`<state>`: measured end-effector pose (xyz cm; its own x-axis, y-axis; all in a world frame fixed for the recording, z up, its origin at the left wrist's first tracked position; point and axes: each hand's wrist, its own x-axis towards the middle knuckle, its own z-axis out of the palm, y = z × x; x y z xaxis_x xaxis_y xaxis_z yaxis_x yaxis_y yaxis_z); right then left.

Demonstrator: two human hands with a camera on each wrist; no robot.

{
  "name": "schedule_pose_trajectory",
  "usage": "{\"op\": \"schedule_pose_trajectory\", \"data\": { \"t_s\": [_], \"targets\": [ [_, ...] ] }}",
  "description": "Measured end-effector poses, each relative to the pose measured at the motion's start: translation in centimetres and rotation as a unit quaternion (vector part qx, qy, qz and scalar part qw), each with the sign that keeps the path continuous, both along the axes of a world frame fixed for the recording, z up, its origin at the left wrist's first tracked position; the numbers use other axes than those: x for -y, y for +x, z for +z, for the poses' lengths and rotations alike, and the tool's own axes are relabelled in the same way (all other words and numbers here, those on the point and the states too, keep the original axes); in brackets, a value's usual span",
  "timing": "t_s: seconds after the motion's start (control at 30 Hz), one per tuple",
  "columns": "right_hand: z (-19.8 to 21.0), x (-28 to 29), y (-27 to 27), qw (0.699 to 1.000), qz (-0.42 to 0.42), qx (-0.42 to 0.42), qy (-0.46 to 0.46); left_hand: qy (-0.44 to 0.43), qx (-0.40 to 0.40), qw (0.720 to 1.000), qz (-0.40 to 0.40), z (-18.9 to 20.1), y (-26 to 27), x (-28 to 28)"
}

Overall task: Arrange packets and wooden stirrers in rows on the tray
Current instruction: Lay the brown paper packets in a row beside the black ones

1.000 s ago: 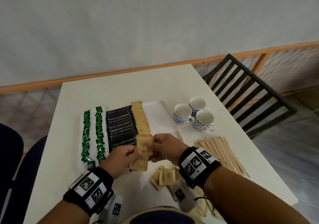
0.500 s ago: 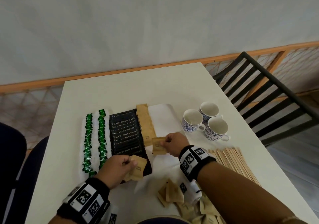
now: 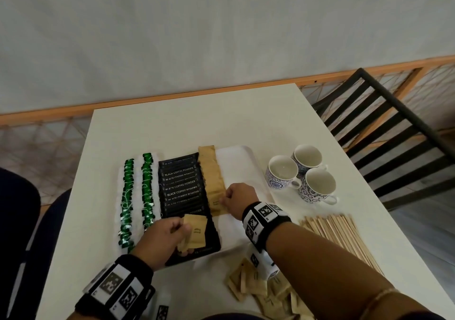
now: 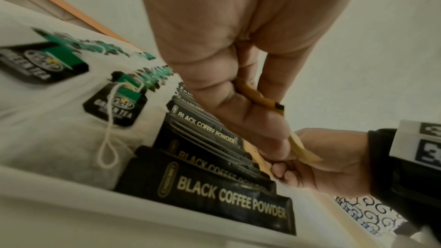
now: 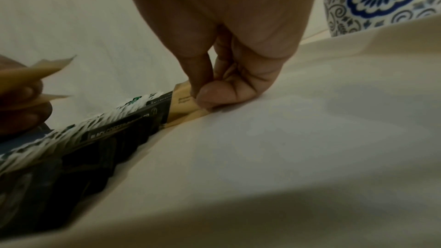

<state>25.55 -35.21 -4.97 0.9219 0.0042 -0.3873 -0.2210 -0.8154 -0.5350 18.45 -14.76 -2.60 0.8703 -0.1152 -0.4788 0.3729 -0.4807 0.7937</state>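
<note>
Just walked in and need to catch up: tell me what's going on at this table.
A person is laying out a tray in rows. The right hand pinches a brown sugar packet onto the near end of the brown row. The left hand holds spare brown packets over the black coffee packets. The wooden stirrers lie off-tray.

Black wristbands (white tags with square black codes) wrap both bare forearms.
</note>
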Motion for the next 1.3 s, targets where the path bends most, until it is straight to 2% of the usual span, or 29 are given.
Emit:
{"op": "schedule_pose_trajectory", "data": {
  "t_s": [0.2,0.33,0.43,0.5,0.57,0.7,0.8,0.87,0.9,0.97,1.03,1.07,1.13,1.2,1.3],
  "targets": [
    [-0.5,-0.1,0.1,0.999,-0.031,0.01,0.024,-0.098,-0.074,0.987,0.099,0.1,0.5,0.6],
    [-1.0,0.1,-0.2,0.995,-0.066,0.016,0.074,-0.118,-0.077,0.983,0.115,0.3,0.8,0.8],
    [-0.1,0.5,-0.8,0.996,-0.018,0.034,0.08,-0.115,-0.065,0.983,0.125,0.1,0.9,0.8],
    [1.0,0.5,-1.7,0.988,0.017,-0.015,0.151,-0.11,-0.053,0.984,0.132,-0.1,0.9,1.0],
    [1.8,0.3,-2.8,0.969,0.047,-0.089,0.225,-0.091,-0.037,0.988,0.123,-0.2,0.8,1.3],
    [1.6,0.2,-4.0,0.958,0.102,-0.128,0.237,-0.011,0.015,0.999,0.046,-0.4,0.7,2.0],
    [1.3,0.4,-4.2,0.944,0.046,-0.139,0.295,0.105,0.072,0.991,-0.034,0.3,0.5,2.3],
    [1.7,0.7,-4.2,0.929,0.022,-0.143,0.341,0.109,0.074,0.99,-0.045,0.7,0.3,2.4],
    [2.0,0.9,-4.1,0.933,0.035,-0.135,0.331,0.097,0.072,0.992,-0.042,0.8,0.3,2.3],
    [2.6,1.5,-3.8,0.955,0.111,-0.115,0.248,0.071,0.07,0.995,-0.027,1.0,0.3,2.2],
    [3.2,1.6,-3.6,0.963,0.185,-0.095,0.169,0.071,0.081,0.994,-0.032,1.1,0.4,2.1],
    [3.4,1.5,-3.5,0.965,0.195,-0.082,0.153,0.074,0.088,0.992,-0.041,1.2,0.4,2.1],
    [3.5,1.3,-3.3,0.973,0.171,-0.041,0.15,0.092,0.09,0.99,-0.063,1.2,0.4,2.3],
    [3.2,1.2,-3.2,0.977,0.103,-0.018,0.188,0.093,0.085,0.991,-0.053,1.1,0.3,2.4],
    [3.0,1.1,-3.5,0.943,0.019,-0.102,0.317,0.035,0.063,0.997,0.012,0.4,0.3,2.4]
  ]
}}
